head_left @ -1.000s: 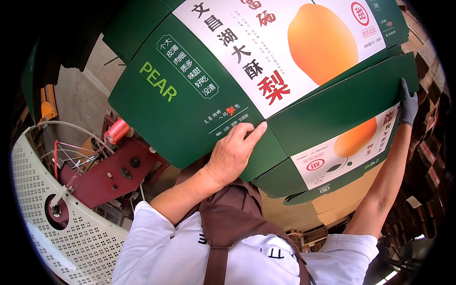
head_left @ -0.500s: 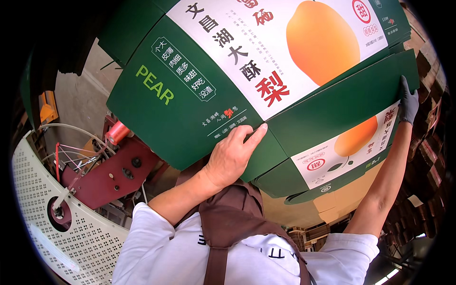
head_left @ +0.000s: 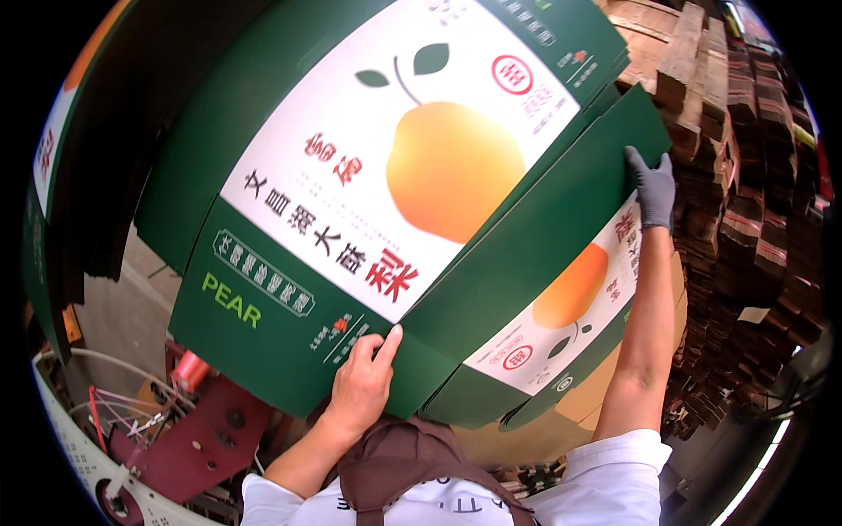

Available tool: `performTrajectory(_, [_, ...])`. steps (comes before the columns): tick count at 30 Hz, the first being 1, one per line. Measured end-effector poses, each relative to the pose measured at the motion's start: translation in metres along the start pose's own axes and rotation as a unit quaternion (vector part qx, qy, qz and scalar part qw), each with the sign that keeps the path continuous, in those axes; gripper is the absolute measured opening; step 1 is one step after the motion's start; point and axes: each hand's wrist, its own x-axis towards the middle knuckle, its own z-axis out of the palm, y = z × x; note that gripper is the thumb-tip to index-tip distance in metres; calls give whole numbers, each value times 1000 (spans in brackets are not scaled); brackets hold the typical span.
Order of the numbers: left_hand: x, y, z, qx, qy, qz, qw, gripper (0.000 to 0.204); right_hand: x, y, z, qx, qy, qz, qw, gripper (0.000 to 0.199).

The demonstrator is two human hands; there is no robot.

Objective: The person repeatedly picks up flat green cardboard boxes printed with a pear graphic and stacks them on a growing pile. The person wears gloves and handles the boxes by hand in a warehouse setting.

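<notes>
A large flat carton (head_left: 412, 184), dark green with a white panel and a printed yellow pear, fills the middle of the view. It lies tilted, and layered edges show along its right side, so several sheets may be stacked. My bare left hand (head_left: 362, 386) is closed on the near edge, its thumb and forefinger on the printed face. On the right, my right hand (head_left: 654, 188), in a grey glove, grips the outer edge of the green side flap (head_left: 535, 245). Part of that hand's grip is hidden by the flap.
A maroon machine (head_left: 206, 443) with a red roll (head_left: 189, 372) stands at the lower left beside a perforated pale guard (head_left: 83, 478). Stacks of brown cardboard (head_left: 745, 175) rise on the right. More printed green board (head_left: 39, 254) stands at the far left.
The carton and both hands sit further left in the picture, and the carton's far part shows more. Both hands keep their hold in about the same spots.
</notes>
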Motion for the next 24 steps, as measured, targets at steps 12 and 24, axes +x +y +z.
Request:
performTrajectory(12, [-1, 0, 1, 5, -16, -3, 1000, 54, 3, -5, 9, -51, 0, 43, 998, 99])
performTrajectory(24, [-2, -1, 1, 3, -8, 3, 1000, 54, 3, -8, 15, -37, -4, 22, 999, 87])
